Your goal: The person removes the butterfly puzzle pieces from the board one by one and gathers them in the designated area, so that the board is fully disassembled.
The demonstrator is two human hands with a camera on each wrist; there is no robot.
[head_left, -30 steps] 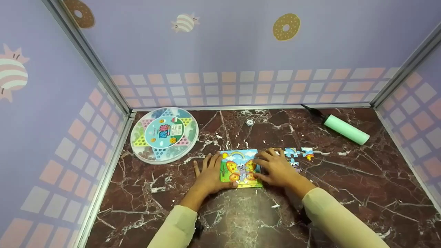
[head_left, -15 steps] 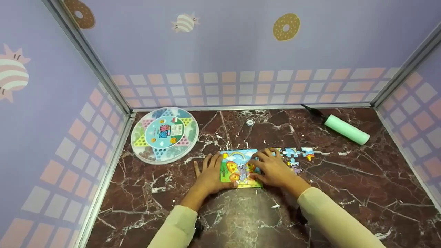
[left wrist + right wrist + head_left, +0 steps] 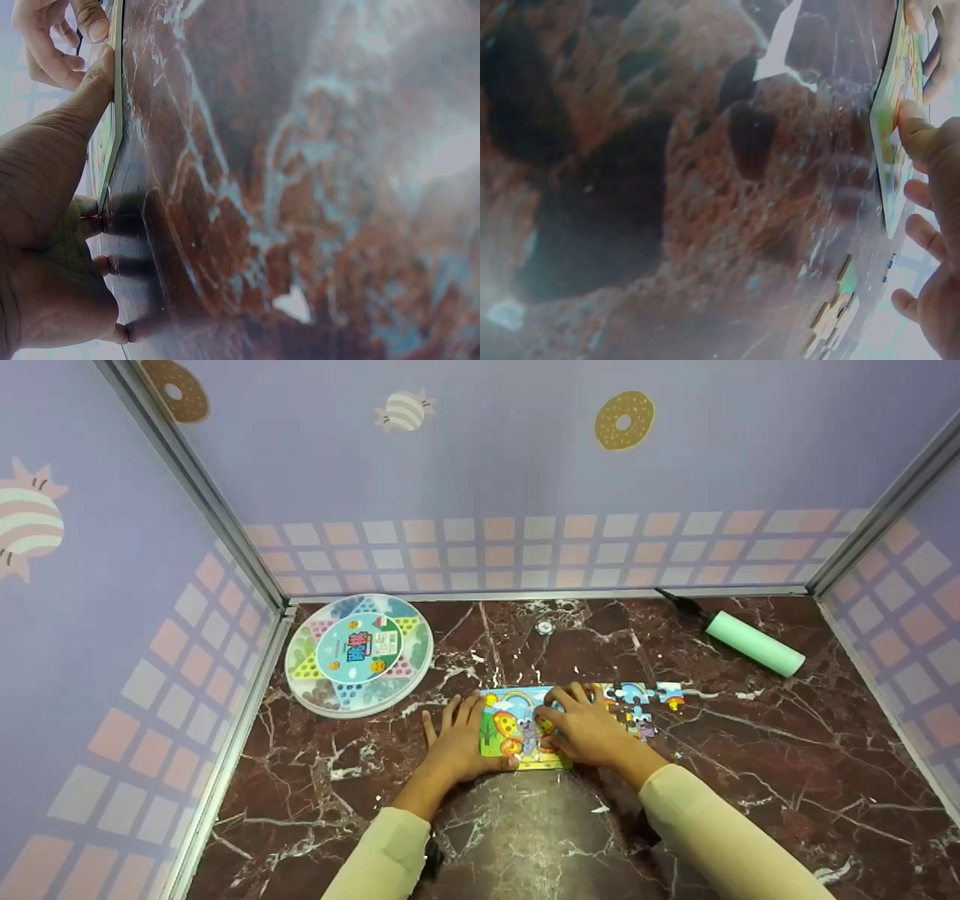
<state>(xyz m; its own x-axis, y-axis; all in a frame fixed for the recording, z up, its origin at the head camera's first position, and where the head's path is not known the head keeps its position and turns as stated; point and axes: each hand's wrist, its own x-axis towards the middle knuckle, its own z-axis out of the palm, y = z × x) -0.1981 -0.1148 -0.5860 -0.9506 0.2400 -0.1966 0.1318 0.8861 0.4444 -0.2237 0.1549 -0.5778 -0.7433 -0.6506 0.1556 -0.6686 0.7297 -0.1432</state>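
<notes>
The marble table (image 3: 322, 802) carries everything; the disc (image 3: 360, 652) at left and the pump (image 3: 754, 643) at far right are well apart from the work. That work centres on the puzzle (image 3: 514, 727), flat near the middle of the table, between the two hands. The step seems to be steadying it and pressing its face into order, with loose pieces yet to be dealt with. The next move probably calls for an even press — light enough not to shift anything — then freeing the right hand to sort those pieces.

The left hand (image 3: 454, 744) has its fingers straight and somewhat spread along the puzzle's left edge, its thumb resting on the near edge. The right hand (image 3: 589, 727) arches over the right side, fingers bent and apart, thumb tip on the face. The puzzle is therefore under those fingers — whether one piece is trapped there, I cannot tell.

The loose pieces (image 3: 632, 692) lie to the right, the nearest just beside the right hand. Smallest is the chip (image 3: 544, 628), beyond the puzzle and untouched.
</notes>
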